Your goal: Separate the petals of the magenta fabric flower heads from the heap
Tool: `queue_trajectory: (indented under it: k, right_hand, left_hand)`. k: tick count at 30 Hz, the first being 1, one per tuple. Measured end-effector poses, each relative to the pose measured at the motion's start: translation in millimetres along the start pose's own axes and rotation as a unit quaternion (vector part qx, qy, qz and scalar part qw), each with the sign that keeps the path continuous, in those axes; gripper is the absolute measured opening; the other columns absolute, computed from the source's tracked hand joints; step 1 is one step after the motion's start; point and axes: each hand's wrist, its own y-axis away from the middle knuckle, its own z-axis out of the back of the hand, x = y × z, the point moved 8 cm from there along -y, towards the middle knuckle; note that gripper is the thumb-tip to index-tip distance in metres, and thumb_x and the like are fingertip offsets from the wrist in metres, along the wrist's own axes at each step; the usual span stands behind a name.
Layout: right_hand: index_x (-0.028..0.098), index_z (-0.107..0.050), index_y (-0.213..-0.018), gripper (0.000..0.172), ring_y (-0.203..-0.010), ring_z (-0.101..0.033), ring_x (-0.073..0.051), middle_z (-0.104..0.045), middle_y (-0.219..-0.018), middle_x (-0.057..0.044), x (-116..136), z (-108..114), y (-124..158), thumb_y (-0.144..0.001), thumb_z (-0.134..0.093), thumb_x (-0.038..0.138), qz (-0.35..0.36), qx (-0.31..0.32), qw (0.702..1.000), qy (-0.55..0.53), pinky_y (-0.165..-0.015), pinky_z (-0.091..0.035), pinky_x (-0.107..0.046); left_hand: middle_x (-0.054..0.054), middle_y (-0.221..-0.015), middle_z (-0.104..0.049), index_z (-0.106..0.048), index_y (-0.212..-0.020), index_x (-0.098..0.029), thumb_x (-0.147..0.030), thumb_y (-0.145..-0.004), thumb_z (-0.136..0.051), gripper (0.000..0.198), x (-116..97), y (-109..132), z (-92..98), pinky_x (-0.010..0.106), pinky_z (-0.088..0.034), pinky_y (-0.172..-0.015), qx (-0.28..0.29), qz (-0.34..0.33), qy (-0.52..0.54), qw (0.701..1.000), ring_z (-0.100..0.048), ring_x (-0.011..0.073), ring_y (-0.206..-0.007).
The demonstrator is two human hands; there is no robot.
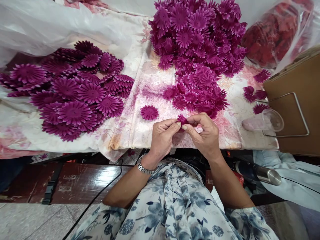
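Near the frame's centre, a purple flower [182, 118] was pinched, thumb against finger, by the left hand [163, 136] and right hand [205, 135]; gentle, even pressure seemed advisable.

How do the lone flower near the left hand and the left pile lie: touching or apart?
Apart. The head view shows cloth between the lone flower and the left pile.

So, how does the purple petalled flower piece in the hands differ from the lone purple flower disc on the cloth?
The purple petalled flower piece is pinched between the left hand and the right hand, while the lone purple flower disc lies on the floral cloth. The held piece looks bunched and partly covered; the disc is spread open, fully visible. Both have purple petals.
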Motion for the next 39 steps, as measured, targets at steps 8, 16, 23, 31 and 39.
queue_trajectory:
  k: [8, 16, 23, 31, 39]
  right_hand:
    - [0.019, -0.058, -0.077, 0.008, -0.066, -0.054, -0.012, -0.057, -0.069, 0.0, 1.7, -1.9, 0.7, -0.084, -0.057, 0.023, 0.035, -0.016, 0.999, 0.007, -0.061, -0.045, -0.027]
    - [0.017, -0.058, -0.079, 0.012, -0.064, -0.053, -0.013, -0.056, -0.067, -0.002, 5.5, -3.1, 2.4, -0.086, -0.049, 0.014, 0.055, -0.015, 0.998, 0.01, -0.061, -0.043, -0.026]
    - [0.019, -0.056, -0.081, 0.008, -0.061, -0.049, -0.009, -0.052, -0.069, 0.003, -23.8, 0.6, 8.9, -0.086, -0.051, 0.023, -0.072, -0.059, 0.992, -0.087, -0.058, -0.039, -0.024]
    - [0.02, -0.057, -0.081, 0.007, -0.06, -0.047, -0.007, -0.052, -0.068, 0.005, -38.3, 3.1, 17.4, -0.085, -0.053, 0.023, -0.125, -0.172, 0.958, -0.194, -0.059, -0.039, -0.02]
    - [0.019, -0.057, -0.076, 0.012, -0.057, -0.045, -0.007, -0.05, -0.064, 0.005, -54.4, 10.3, 21.4, -0.083, -0.056, 0.029, -0.161, -0.21, 0.935, -0.235, -0.058, -0.039, -0.02]
  left_hand:
    - [-0.002, -0.056, -0.067, -0.074, -0.064, -0.02, -0.022, -0.052, -0.08, 0.014, 5.5, 2.8, 1.2, 0.022, -0.049, -0.059, -0.022, 0.039, 0.022, 0.999, -0.055, 0.0073, -0.051]
    - [-0.003, -0.053, -0.063, -0.072, -0.059, -0.019, -0.023, -0.052, -0.08, 0.011, 4.5, 2.8, 3.4, 0.021, -0.045, -0.055, -0.046, 0.009, 0.026, 0.999, -0.05, 0.0061, -0.05]
    - [-0.003, -0.052, -0.062, -0.071, -0.06, -0.019, -0.025, -0.058, -0.077, 0.008, 1.9, 3.6, -0.1, 0.02, -0.044, -0.051, -0.042, 0.009, 0.042, 0.998, -0.051, 0.0071, -0.047]
    - [-0.003, -0.051, -0.057, -0.067, -0.062, -0.017, -0.027, -0.068, -0.072, 0.013, -2.5, 6.7, -12.3, 0.02, -0.044, -0.052, -0.023, -0.031, 0.07, 0.997, -0.048, 0.0068, -0.046]
    - [-0.004, -0.052, -0.053, -0.064, -0.062, -0.016, -0.031, -0.065, -0.075, 0.019, -3.7, 2.1, -14.6, 0.02, -0.043, -0.046, -0.023, -0.055, 0.06, 0.996, -0.048, 0.0075, -0.047]
